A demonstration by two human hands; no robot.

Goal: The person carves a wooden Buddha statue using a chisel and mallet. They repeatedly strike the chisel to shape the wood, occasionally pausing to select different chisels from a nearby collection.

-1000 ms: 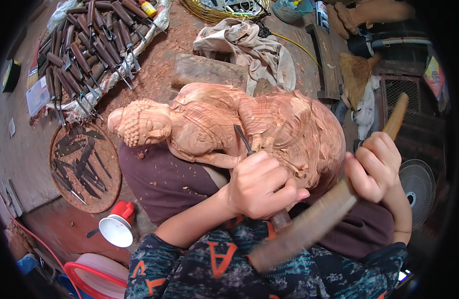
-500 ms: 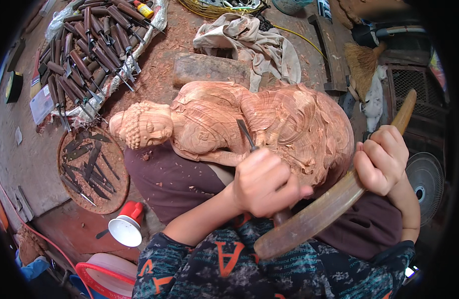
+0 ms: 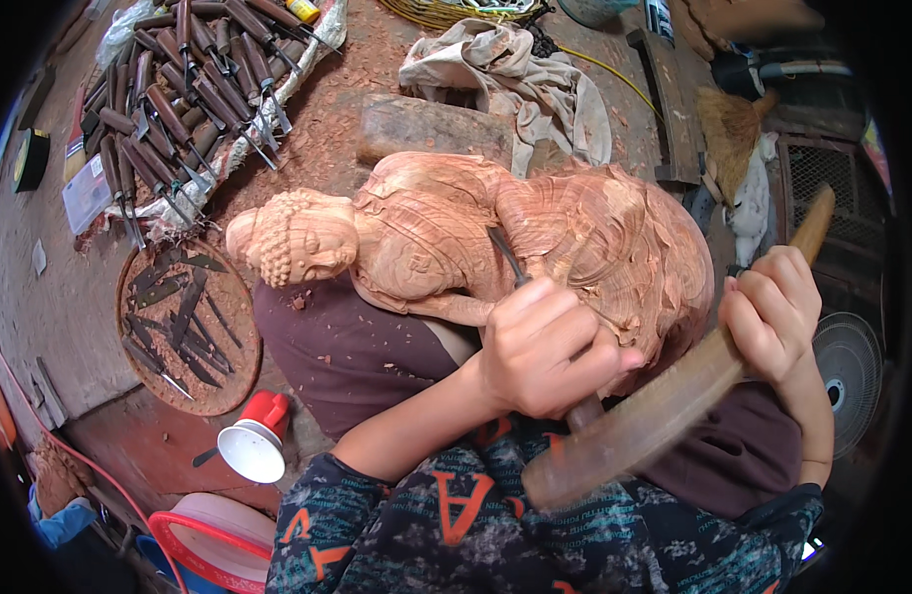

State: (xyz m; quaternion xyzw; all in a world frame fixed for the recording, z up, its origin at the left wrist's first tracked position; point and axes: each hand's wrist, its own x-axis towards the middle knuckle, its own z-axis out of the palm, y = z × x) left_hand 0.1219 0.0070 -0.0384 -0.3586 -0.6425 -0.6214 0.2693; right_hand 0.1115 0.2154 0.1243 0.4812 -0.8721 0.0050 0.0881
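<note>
A reddish wooden carved figure (image 3: pixel 426 238) lies across my lap on a dark maroon cloth (image 3: pixel 347 346), its head to the left. My left hand (image 3: pixel 545 346) is closed around a chisel (image 3: pixel 505 255) whose blade rests on the figure's middle. In my right hand (image 3: pixel 772 312) I grip a long wooden mallet (image 3: pixel 664 411). The mallet's thick end sits low beside the chisel's handle, just under my left hand.
Many wood-handled chisels (image 3: pixel 179 99) lie on a sheet at the upper left. A round woven tray (image 3: pixel 184 322) of small blades is beside my knee. A wood block (image 3: pixel 426 129), a crumpled cloth (image 3: pixel 515 69), a red-and-white lamp (image 3: pixel 253 445) and a fan (image 3: pixel 852 371) surround me.
The mallet has swung down toward the chisel's handle end. My left hand keeps the chisel on the carving; the view has shifted slightly.
</note>
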